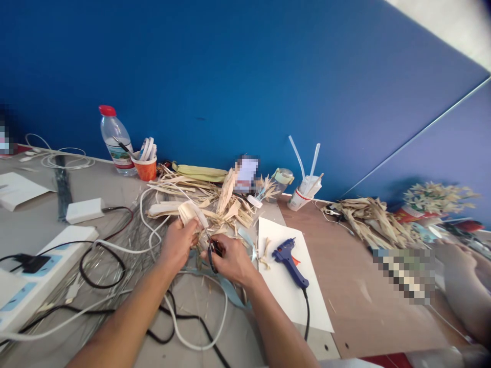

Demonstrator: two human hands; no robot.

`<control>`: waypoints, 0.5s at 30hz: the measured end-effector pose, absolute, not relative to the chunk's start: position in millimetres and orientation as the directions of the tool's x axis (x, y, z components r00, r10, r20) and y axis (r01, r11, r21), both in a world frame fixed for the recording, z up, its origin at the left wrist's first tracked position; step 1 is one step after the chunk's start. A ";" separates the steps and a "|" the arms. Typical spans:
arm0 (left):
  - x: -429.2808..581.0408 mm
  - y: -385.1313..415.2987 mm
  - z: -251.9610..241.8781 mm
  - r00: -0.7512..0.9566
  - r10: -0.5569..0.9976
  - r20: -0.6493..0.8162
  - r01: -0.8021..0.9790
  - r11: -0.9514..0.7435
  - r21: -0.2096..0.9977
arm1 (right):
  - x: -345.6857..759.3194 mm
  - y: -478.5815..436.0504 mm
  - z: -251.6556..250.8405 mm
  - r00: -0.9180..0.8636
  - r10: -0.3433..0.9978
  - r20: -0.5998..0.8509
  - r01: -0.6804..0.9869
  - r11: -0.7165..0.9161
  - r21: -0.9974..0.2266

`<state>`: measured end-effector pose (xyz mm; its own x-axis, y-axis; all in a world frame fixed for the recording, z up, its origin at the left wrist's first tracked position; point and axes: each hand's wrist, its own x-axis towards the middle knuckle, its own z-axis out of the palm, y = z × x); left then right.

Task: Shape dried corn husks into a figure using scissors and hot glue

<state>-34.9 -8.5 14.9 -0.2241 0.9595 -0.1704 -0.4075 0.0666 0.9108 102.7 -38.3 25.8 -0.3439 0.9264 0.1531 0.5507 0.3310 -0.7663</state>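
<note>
Between its fingers and thumb, my left hand [179, 242] pinches a pale piece of dried husk [187, 211]. My right hand [232, 258] is closed around the dark handles of scissors [210, 250], whose blades point up and left against the husk piece. A heap of dried husk strips [233, 210] lies just behind both hands. To the right of my right hand, a blue glue gun [290, 261] rests on a white sheet [310, 301], with a few small husk scraps beside it.
Cables [180, 340] loop under and around my forearms. A white power strip [57, 255] lies at left. Behind stand a bottle [117, 143], an orange cup [146, 167] and a cup with glue sticks [299, 198]. Another person's arm [464, 286] is at far right.
</note>
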 end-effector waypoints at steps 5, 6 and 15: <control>-34.9 -9.8 16.4 -0.228 0.961 -0.158 -0.402 0.055 0.914 | 103.1 -38.5 26.4 -0.343 0.929 0.138 0.549 0.317 -0.773; -34.9 -9.9 16.6 -0.227 0.961 -0.158 -0.401 0.056 0.914 | 103.1 -38.5 26.1 -0.344 0.929 0.136 0.548 0.317 -0.774; -34.8 -9.2 16.4 -0.221 0.961 -0.169 -0.437 0.058 0.898 | 105.2 -35.5 24.6 -0.377 0.922 0.084 0.554 0.297 -0.778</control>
